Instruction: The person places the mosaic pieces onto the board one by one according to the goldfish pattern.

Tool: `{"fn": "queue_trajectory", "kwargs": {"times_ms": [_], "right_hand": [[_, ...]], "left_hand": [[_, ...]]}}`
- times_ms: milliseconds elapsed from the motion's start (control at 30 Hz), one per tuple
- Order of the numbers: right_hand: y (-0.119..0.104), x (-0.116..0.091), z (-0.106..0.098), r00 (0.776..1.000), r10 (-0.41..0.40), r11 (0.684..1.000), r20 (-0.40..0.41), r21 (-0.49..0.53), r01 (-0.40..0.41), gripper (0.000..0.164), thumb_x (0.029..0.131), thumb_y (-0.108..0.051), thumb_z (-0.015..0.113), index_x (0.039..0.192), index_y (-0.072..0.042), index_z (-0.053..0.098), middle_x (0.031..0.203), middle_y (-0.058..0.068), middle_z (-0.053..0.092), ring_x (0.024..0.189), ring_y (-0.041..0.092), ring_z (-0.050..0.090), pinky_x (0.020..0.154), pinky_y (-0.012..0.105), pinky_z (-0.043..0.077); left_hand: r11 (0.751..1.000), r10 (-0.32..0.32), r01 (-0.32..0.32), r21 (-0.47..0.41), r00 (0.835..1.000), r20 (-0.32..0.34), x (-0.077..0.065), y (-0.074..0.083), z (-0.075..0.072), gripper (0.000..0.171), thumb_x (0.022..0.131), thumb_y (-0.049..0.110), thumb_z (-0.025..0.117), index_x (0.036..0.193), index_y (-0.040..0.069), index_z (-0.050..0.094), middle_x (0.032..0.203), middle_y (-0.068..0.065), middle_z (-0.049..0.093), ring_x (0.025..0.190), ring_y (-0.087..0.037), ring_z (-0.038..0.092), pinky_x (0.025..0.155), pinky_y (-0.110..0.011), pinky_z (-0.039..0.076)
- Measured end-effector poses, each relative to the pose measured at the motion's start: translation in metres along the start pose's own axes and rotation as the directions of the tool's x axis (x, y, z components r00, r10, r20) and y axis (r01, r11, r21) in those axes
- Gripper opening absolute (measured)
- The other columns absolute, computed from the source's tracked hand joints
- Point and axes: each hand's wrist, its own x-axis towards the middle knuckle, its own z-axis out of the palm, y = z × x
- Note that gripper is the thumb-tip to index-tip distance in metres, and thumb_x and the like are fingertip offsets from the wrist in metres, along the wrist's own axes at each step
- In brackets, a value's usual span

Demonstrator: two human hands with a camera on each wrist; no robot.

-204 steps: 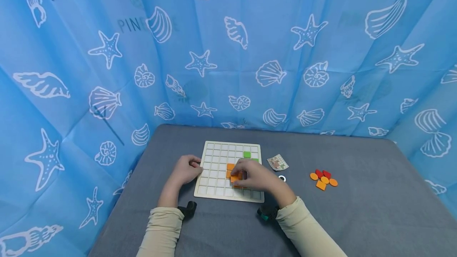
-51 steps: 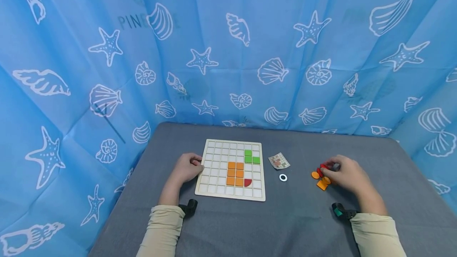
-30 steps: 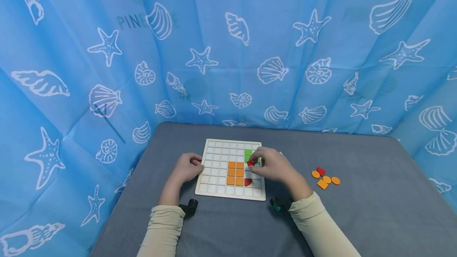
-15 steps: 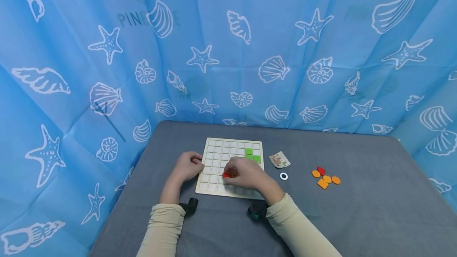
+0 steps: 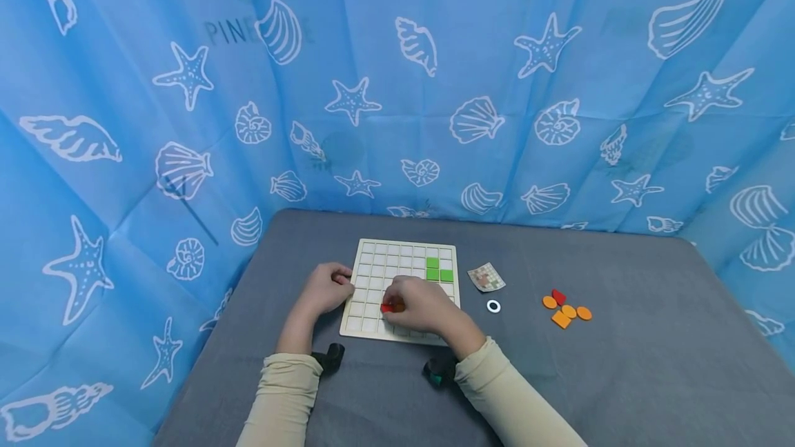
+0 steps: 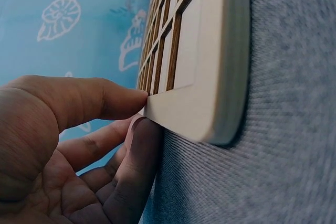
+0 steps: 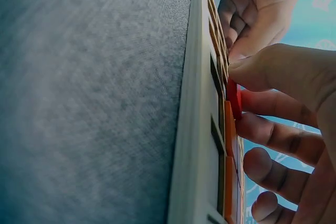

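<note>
A pale board (image 5: 379,261) with a raised square grid lies on the table, with green square tiles (image 5: 433,263) near its far right corner. At its left edge my left hand (image 5: 324,292) pinches the rim (image 6: 184,111) between thumb and forefinger. My right hand (image 5: 422,303) pinches a red tile (image 7: 234,98) over the board's lower middle, left of the orange square tiles (image 7: 229,129). In the head view that hand covers most of the orange tiles and the other red piece on the board.
Right of the board lie a small picture card (image 5: 487,277) and a white ring-shaped piece (image 5: 493,306). Farther right is a loose group of orange tiles (image 5: 562,320) and one red tile (image 5: 558,296). A blue shell-print curtain (image 5: 397,88) hangs behind the grey table (image 5: 652,364).
My right hand took a red tile from the loose group, carried it left across the board and lowered it beside the orange tiles. The left hand stayed at the board's edge.
</note>
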Motion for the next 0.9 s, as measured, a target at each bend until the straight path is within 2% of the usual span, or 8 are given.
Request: {"fn": "queue_trajectory", "kwargs": {"times_ms": [467,900], "right_hand": [[0.0011,-0.0025,0.0007,0.999,-0.038,0.999,-0.02,-0.003,0.038,0.013,0.093,-0.033,0.082,0.099,-0.021,0.08,0.093,-0.007,0.066,0.076,0.004,0.055,0.068,0.026,0.048],[-0.0019,-0.001,-0.0001,0.999,-0.034,0.999,-0.025,-0.014,0.034,0.014,0.094,-0.033,0.082,0.1,-0.021,0.079,0.093,-0.007,0.065,0.075,0.005,0.054,0.067,0.027,0.047]], "left_hand": [[1.0,0.003,-0.003,0.005,1.0,-0.008,0.0008,0.0002,0.0024,0.029,0.094,0.009,0.07,0.122,0.002,0.073,0.097,-0.01,0.069,0.081,-0.021,0.061,0.072,-0.034,0.048],[1.0,0.001,-0.001,0.001,1.0,-0.008,-0.0006,0.0016,0.0009,0.029,0.094,0.009,0.068,0.121,0.003,0.073,0.097,-0.01,0.069,0.081,-0.021,0.061,0.072,-0.034,0.047]]}}
